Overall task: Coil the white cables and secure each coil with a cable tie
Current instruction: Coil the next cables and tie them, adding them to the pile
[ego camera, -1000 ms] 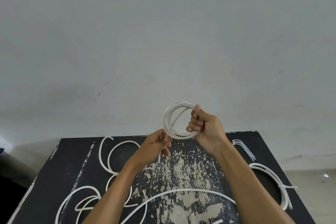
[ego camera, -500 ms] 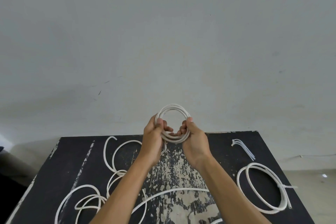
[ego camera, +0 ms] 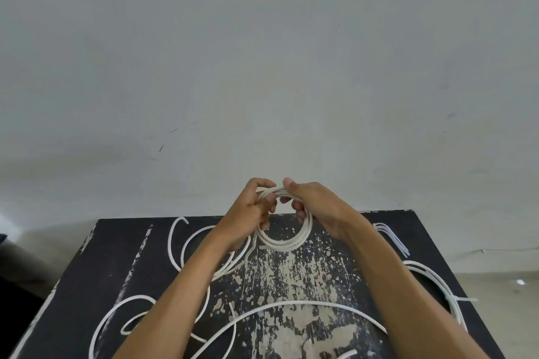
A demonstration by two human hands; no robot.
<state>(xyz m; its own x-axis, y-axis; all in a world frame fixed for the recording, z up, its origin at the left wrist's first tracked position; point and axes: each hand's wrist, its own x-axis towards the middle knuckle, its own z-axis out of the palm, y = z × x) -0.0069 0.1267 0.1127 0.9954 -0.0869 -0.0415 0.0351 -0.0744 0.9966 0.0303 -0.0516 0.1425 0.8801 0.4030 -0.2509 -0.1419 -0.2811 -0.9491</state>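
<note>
At frame center, left hand (ego camera: 253, 207) and right hand (ego camera: 313, 207) both grip the top of the cable coil (ego camera: 284, 237), now tipped lower over the table (ego camera: 116, 265) than before. Loose cables (ego camera: 291, 304) below; tied coil (ego camera: 437, 280) and cable ties (ego camera: 392, 237) right.

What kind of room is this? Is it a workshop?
Probably a plain workroom, though that is a guess. A worn black table stands against a bare grey wall, with loose white cables and spare cable ties on it.
</note>
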